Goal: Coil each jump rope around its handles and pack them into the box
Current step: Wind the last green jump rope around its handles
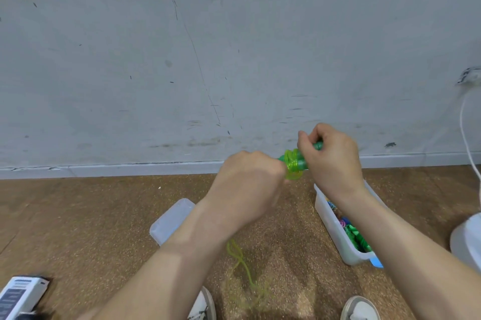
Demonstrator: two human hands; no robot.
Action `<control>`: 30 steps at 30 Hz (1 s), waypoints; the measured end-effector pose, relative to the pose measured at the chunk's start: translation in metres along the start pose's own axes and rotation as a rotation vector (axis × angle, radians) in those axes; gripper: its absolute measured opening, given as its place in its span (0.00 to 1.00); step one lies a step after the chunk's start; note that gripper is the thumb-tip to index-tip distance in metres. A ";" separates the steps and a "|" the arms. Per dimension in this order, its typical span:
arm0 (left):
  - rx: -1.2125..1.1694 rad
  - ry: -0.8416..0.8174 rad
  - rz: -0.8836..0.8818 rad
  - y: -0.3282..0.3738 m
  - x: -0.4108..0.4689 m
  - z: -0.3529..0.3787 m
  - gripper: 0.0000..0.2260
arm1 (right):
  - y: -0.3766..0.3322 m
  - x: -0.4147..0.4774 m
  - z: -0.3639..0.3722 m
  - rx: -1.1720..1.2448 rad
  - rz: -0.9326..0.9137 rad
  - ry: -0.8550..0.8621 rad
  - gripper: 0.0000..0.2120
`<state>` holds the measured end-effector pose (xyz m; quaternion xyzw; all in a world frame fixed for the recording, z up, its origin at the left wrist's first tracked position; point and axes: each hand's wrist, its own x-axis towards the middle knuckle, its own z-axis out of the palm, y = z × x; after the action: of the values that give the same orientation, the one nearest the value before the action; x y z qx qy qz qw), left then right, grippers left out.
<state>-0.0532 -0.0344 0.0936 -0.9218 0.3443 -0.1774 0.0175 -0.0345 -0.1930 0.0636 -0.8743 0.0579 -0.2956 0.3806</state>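
My right hand grips the green jump rope handles, held together in front of the wall. Several turns of translucent green rope are wound around them. My left hand is closed on the rope just left of the handles. The loose remainder of the green rope hangs down, blurred, to the floor between my shoes. The white plastic box stands on the floor at the right, under my right forearm, with coiled green and multicoloured jump ropes inside.
A translucent lid lies on the brown floor left of my left arm. A white and dark carton sits at the bottom left. A white appliance with a white cable stands at the right edge. My shoes are at the bottom.
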 end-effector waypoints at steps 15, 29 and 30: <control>-0.885 -0.096 -0.208 -0.036 -0.001 0.000 0.09 | -0.020 -0.008 -0.006 0.248 -0.199 -0.448 0.23; -2.105 -0.348 -0.560 0.001 0.006 0.027 0.14 | -0.037 -0.017 -0.005 1.008 0.515 -0.216 0.21; -2.076 -0.374 -0.577 0.003 0.005 0.029 0.18 | -0.036 -0.016 -0.005 1.029 0.520 -0.175 0.20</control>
<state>-0.0415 -0.0429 0.0672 -0.5459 0.0891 0.3448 -0.7584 -0.0546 -0.1655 0.0841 -0.5551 0.0880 -0.1094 0.8199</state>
